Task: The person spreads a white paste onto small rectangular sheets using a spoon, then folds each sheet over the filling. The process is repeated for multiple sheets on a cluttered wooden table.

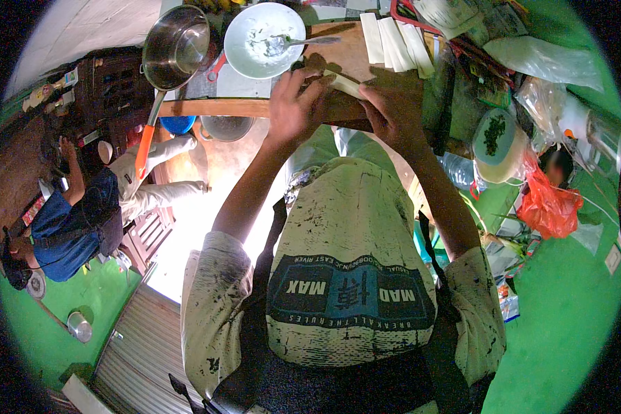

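Between my two hands is a pale, flat folded strip [346, 85], held over the near part of a wooden board [338, 50]. My left hand [298, 103] has its fingers closed on the strip's left end. At the other end, my right hand [395, 107] pinches it between thumb and fingers. Several similar pale strips [388, 43] lie side by side on the board, beyond my right hand. Beyond my left hand stands a white bowl [245, 43] with white paste smeared inside. A metal spoon [314, 41] rests in it, handle pointing right.
A steel saucepan [176, 45] with an orange-tipped handle [145, 152] juts over the table edge at left. On the right are a tub with chopped greens [493, 134] and a red plastic bag [548, 200]. Another person [76, 221] is at far left.
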`<state>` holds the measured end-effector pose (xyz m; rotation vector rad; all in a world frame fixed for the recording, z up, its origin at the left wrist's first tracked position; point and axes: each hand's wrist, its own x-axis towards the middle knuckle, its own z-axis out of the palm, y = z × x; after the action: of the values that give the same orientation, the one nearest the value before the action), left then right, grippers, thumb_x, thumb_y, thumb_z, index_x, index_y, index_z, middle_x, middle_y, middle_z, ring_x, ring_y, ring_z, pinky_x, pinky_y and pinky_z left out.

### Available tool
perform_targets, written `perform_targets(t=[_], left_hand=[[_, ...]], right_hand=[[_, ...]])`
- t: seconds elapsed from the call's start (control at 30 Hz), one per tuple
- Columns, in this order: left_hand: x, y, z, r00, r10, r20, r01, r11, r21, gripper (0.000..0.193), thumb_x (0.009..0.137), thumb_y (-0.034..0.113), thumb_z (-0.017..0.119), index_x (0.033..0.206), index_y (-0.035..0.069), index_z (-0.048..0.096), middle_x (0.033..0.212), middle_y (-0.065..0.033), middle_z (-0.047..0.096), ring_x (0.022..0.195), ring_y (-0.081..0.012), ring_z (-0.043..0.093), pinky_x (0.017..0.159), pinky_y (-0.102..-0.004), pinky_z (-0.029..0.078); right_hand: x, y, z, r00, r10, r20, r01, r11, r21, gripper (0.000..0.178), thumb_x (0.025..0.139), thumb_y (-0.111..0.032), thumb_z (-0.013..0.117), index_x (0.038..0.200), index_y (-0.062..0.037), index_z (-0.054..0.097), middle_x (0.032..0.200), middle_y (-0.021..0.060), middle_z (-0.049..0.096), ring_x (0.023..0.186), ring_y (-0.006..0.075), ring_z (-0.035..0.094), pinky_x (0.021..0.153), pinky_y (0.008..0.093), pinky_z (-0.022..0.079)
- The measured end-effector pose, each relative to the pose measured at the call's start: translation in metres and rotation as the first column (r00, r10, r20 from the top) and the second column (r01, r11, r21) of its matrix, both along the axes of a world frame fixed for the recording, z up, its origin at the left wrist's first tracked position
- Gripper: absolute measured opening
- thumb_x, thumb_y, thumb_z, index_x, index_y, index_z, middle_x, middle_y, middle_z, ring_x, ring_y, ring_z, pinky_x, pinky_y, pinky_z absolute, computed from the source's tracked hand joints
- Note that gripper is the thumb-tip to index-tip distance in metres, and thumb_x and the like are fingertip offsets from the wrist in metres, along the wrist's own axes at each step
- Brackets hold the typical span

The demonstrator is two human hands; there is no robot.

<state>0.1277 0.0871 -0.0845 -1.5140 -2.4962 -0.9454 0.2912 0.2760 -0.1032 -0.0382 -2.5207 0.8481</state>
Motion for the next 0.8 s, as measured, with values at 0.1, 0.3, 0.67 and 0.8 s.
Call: perform_targets(t=[0.1,0.3,0.67,0.8], left_hand=[[-0.006,0.004,-0.004,0.997,-0.005,0.079,0.004,1.0,0.019,0.023,0.083,0.013,0.082,0.106,0.014,0.08,0.114,-0.0064,0.068,0.1,-0.0296,0.064,0.082,-0.0424,0.054],[-0.008,0.003,-0.007,0.994,0.006,0.113,-0.006,1.0,0.003,0.025,0.082,0.012,0.083,0.106,0.014,0.08,0.114,-0.0061,0.068,0.101,-0.0295,0.064,0.085,-0.0424,0.055],[-0.001,-0.003,0.003,0.993,-0.091,-0.08,0.082,0.99,-0.113,0.033,0.079,0.02,0.082,0.112,0.016,0.08,0.114,-0.0067,0.066,0.1,-0.0296,0.062,0.081,-0.0435,0.053],[0.005,-0.005,0.001,0.995,-0.076,-0.061,0.067,0.988,-0.136,0.034,0.08,0.022,0.082,0.114,0.015,0.079,0.117,-0.0086,0.065,0.104,-0.0308,0.061,0.082,-0.0448,0.051]], right_hand=[[0.004,0.002,-0.006,0.999,-0.004,0.053,0.011,0.992,-0.128,0.045,0.093,-0.001,0.075,0.136,-0.0116,0.065,0.125,0.0146,0.073,0.109,0.0323,0.072,0.096,0.045,0.055],[0.013,0.017,-0.014,0.992,0.13,0.006,-0.129,0.984,0.119,0.049,0.089,0.002,0.074,0.137,-0.0095,0.065,0.13,0.0107,0.072,0.116,0.0301,0.072,0.097,0.0447,0.057],[0.021,0.018,-0.023,0.977,0.212,-0.026,-0.202,0.957,0.211,0.054,0.085,-0.006,0.081,0.137,-0.0051,0.064,0.131,0.0103,0.071,0.122,0.0313,0.069,0.1,0.0469,0.057],[0.021,0.012,-0.017,0.99,0.137,-0.032,-0.131,0.981,0.141,0.052,0.087,-0.007,0.081,0.136,-0.0026,0.064,0.129,0.0129,0.071,0.12,0.0347,0.069,0.1,0.0476,0.057]])
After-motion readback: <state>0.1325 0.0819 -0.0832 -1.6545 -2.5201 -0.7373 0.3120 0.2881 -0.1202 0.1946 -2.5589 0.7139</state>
